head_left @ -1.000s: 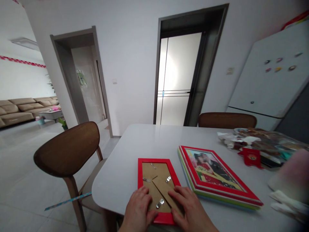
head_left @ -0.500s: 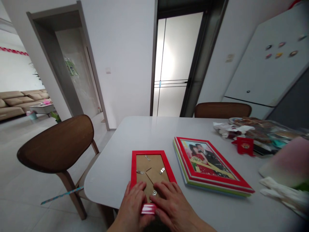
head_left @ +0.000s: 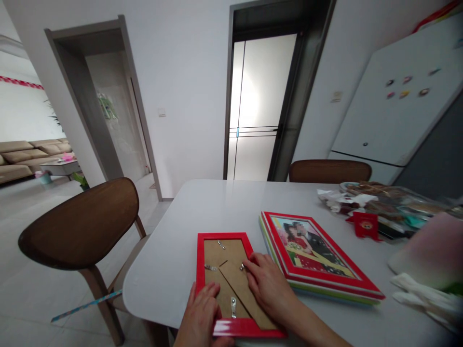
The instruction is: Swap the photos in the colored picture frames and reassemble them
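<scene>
A red picture frame (head_left: 200,255) lies face down on the white table, its brown backing board (head_left: 231,246) showing. Small metal clips sit along the inner edges; one clip (head_left: 233,307) near the bottom points inward over the board. My left hand (head_left: 202,311) grips the frame's lower left corner, fingers over the rim. My right hand (head_left: 269,284) reaches across the frame's right side, its fingertips closed on the right-hand metal clip (head_left: 242,266). To the right lies a stack of frames, topped by a red-framed photo (head_left: 314,246) of a couple.
On the table's right are plastic-wrapped items (head_left: 398,200), a small red packet (head_left: 365,225), white gloves (head_left: 415,294) and a pinkish rounded object (head_left: 430,250). A brown chair (head_left: 83,224) stands at the left, another chair (head_left: 329,171) behind the table.
My right hand has moved from the frame's bottom edge up to the right-hand clip. The bottom clip shows uncovered. My left hand stays at the lower left corner.
</scene>
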Action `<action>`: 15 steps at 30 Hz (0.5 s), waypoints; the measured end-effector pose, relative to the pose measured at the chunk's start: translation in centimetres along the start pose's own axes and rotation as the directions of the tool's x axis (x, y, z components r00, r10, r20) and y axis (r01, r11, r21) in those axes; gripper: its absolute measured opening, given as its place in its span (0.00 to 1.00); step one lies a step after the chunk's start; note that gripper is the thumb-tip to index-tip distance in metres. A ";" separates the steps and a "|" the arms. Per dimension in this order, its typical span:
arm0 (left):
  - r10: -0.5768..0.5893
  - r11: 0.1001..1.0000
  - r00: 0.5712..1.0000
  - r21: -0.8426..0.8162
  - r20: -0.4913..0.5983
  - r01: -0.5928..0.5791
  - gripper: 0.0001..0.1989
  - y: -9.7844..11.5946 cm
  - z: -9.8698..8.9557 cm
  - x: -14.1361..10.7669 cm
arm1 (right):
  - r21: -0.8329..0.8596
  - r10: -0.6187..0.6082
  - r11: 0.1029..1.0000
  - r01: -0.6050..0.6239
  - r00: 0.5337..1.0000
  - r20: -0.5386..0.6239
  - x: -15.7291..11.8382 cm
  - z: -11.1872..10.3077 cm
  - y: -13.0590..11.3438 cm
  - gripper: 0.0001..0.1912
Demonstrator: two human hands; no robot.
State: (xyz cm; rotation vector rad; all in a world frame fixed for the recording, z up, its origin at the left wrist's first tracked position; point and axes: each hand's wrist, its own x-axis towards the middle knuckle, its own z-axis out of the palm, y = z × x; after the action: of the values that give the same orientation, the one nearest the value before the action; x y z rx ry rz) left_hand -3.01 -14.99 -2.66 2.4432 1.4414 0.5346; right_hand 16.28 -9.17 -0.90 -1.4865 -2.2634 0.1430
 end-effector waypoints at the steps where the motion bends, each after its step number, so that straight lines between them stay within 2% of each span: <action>1: 0.011 1.000 1.000 -0.002 -0.015 -0.011 0.12 -0.1 0.1 0.0 | -0.025 0.006 1.000 -0.006 1.000 -0.002 0.3 0.2 0.1 0.12; 4: 0.042 0.999 0.998 -0.006 -0.053 -0.043 0.12 -0.5 0.5 -0.2 | -0.054 0.009 0.999 -0.009 1.000 -0.003 0.7 0.4 0.0 0.11; 10: 0.033 0.999 0.998 0.002 -0.047 -0.033 0.13 -0.4 0.5 -0.3 | -0.032 0.017 0.999 -0.017 1.000 -0.001 0.4 0.3 -0.1 0.11; 15: 0.026 0.998 0.996 -0.047 -0.084 -0.030 0.14 -0.8 1.1 -0.4 | 0.075 -0.100 0.992 0.099 0.995 0.015 1.5 0.8 -3.0 0.12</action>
State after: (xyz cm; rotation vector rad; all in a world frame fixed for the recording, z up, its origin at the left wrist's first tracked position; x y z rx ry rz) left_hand -3.35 -15.04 -4.06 2.4338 1.4108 0.6770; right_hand 12.89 -9.03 -0.21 -1.3371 -2.3156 0.2094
